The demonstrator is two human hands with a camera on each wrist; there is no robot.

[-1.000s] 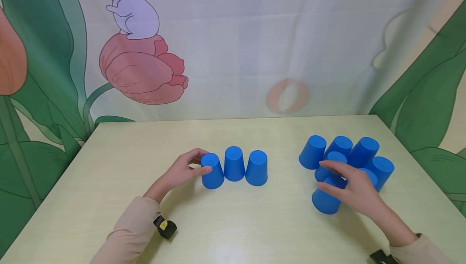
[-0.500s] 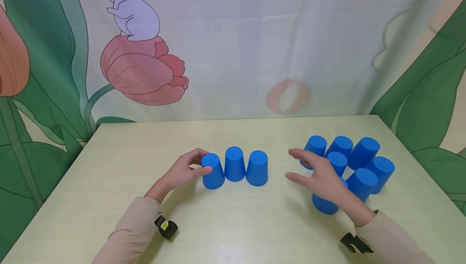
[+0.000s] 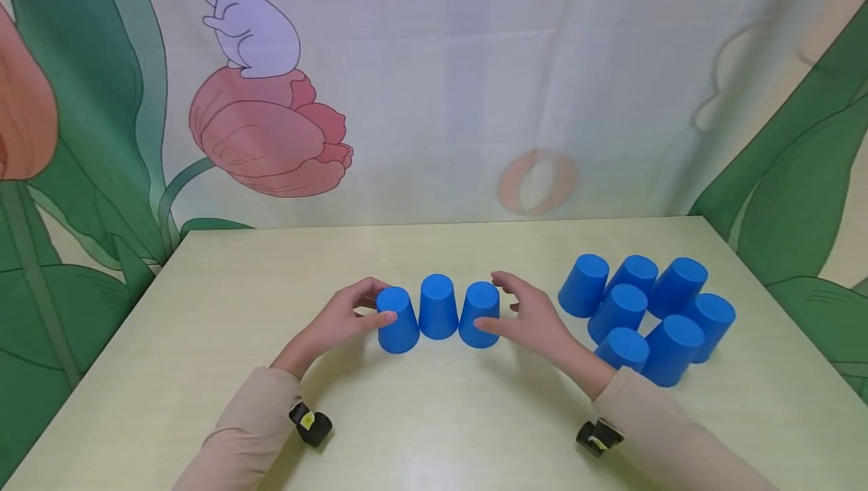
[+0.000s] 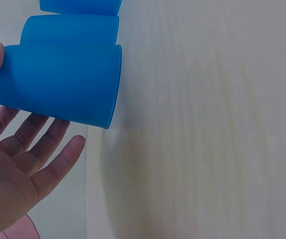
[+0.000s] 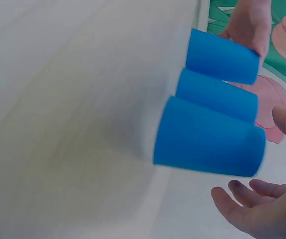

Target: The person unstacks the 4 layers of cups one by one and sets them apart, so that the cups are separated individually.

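Observation:
Three blue cups stand upside down in a row at the middle of the table. My left hand [image 3: 342,318] grips the left cup [image 3: 400,329], thumb on its near side and fingers behind it; the left wrist view shows fingertips against its wall. The middle cup [image 3: 437,310] stands close between its neighbours, untouched by either hand. My right hand [image 3: 539,325] is at the right cup [image 3: 481,299], thumb in front and fingers beyond it. In the right wrist view, gaps show between that cup and the spread thumb and fingers.
Several more upside-down blue cups [image 3: 673,352] are clustered at the right of the table [image 3: 434,416]. My right sleeve [image 3: 651,416] partly covers the nearest one. A printed curtain [image 3: 434,99] hangs behind the table's far edge.
My right hand has moved left from over the right-hand cluster to the right cup of the row, uncovering the cluster. My left hand has stayed on the left cup.

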